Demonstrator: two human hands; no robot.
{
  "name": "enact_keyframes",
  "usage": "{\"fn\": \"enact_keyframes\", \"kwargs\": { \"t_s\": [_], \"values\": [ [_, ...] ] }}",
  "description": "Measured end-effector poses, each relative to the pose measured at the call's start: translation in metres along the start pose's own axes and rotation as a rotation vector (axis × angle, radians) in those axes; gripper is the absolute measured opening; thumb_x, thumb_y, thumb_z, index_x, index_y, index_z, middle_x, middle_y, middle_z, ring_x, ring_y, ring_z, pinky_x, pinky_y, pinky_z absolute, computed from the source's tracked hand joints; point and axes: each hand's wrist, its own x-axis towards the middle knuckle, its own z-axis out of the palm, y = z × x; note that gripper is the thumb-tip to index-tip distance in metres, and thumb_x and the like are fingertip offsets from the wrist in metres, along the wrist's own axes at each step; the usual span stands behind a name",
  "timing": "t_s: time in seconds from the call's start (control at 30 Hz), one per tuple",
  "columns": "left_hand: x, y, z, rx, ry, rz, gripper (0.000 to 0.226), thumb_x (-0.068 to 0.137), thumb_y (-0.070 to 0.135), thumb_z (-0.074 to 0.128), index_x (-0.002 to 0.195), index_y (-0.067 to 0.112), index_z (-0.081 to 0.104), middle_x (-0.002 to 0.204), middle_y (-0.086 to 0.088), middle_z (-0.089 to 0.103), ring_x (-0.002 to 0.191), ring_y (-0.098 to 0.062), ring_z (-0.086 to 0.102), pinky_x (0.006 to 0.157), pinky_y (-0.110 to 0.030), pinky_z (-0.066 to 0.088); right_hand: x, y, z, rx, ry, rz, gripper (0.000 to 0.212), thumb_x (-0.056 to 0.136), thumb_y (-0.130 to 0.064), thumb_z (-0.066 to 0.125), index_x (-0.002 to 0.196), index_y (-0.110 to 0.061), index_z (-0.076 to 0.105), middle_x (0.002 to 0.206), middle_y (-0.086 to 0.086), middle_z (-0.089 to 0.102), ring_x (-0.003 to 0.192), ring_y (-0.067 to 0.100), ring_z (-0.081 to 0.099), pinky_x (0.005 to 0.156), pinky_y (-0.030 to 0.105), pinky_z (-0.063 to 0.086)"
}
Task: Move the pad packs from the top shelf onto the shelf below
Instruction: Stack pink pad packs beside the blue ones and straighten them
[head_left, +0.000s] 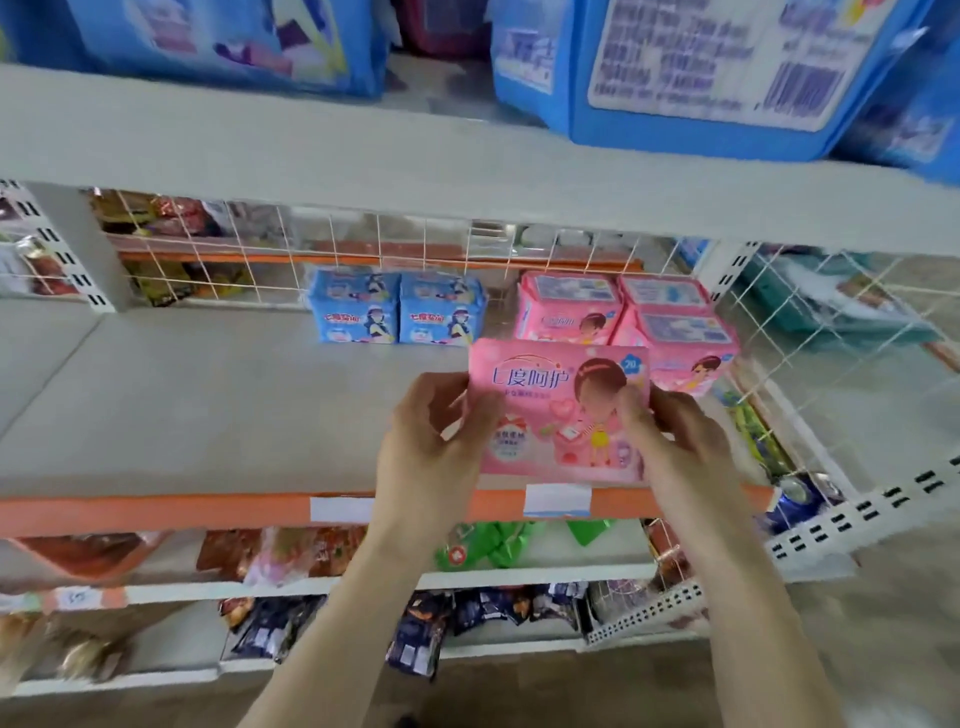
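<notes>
A pink pad pack (558, 410) stands upright at the front edge of the lower shelf (208, 405). My left hand (431, 441) grips its left side and my right hand (675, 441) grips its right side. Behind it, pink pad packs (675, 322) are stacked at the back right of that shelf. Two blue pad packs (397, 309) stand side by side at the back middle. On the top shelf (311, 135) big blue pad packs (701, 73) sit overhead, one at the left (234, 41).
A white wire grid (311, 249) closes the back of the lower shelf, and another wire panel (810, 332) closes its right side. An orange price strip (156, 509) runs along the front edge. Snack packets (291, 556) fill the shelves underneath.
</notes>
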Motion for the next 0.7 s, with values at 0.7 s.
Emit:
{"fn": "enact_keyframes", "kwargs": {
  "t_s": [0.7],
  "values": [
    [0.04,-0.034,0.004,0.023,0.001,-0.092,0.028,0.078,0.045,0.073,0.094,0.025,0.061,0.088,0.005,0.077,0.08,-0.016,0.074,0.061,-0.037,0.055,0.053,0.042,0.022,0.123,0.016,-0.108,0.023,0.097,-0.034,0.062,0.083,-0.016,0.06,0.051,-0.001,0.061,0.056,0.008,0.062,0.074,0.034,0.051]
  ]
}}
